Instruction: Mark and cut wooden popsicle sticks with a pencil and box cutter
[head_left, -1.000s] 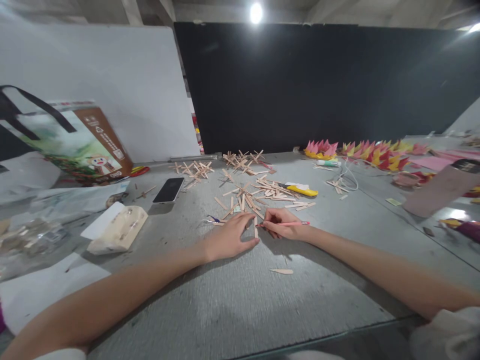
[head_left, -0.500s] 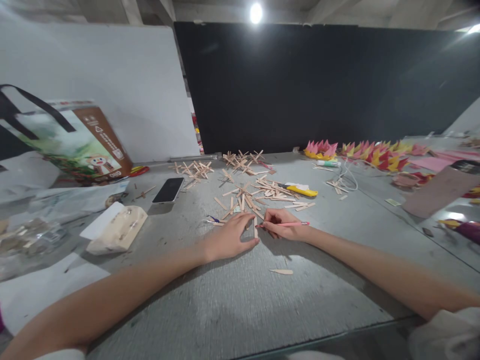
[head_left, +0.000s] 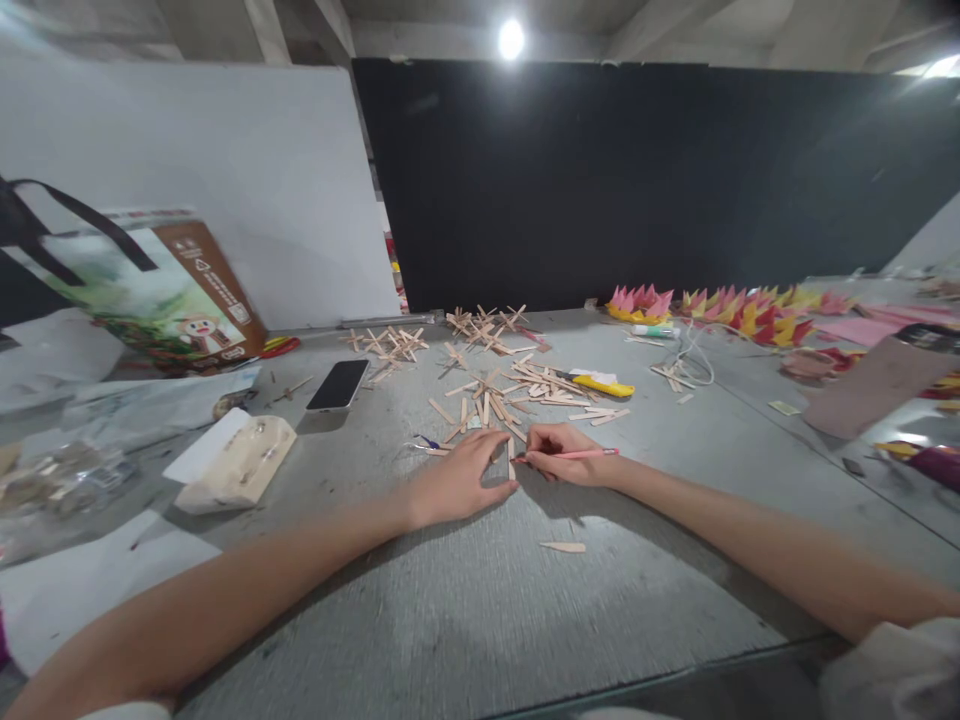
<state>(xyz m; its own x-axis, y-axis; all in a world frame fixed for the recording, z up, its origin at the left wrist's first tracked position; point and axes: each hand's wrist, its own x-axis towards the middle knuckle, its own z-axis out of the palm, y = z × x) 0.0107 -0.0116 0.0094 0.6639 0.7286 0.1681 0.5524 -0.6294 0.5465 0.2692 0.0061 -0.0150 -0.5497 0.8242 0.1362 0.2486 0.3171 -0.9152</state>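
A wooden craft stick lies on the grey table, pointing away from me. My left hand steadies it, with the thumb at its near end and the fingers at its far end. In my right hand is a pink pencil, its tip at the stick's right edge. Beyond both hands, loose craft sticks lie in a pile with a yellow utility knife beside them. Closer to me rests a single stick with a pointed end.
Crossed-stick pieces are heaped at the back. On the left are a phone, a tissue pack and a printed bag. Pink and yellow paper flowers, a glue stick and a tumbler stand right.
Both hands stay nearly where they were, holding the stick and the pencil. The pencil tip has shifted very slightly, and the whole view has tilted up a little.
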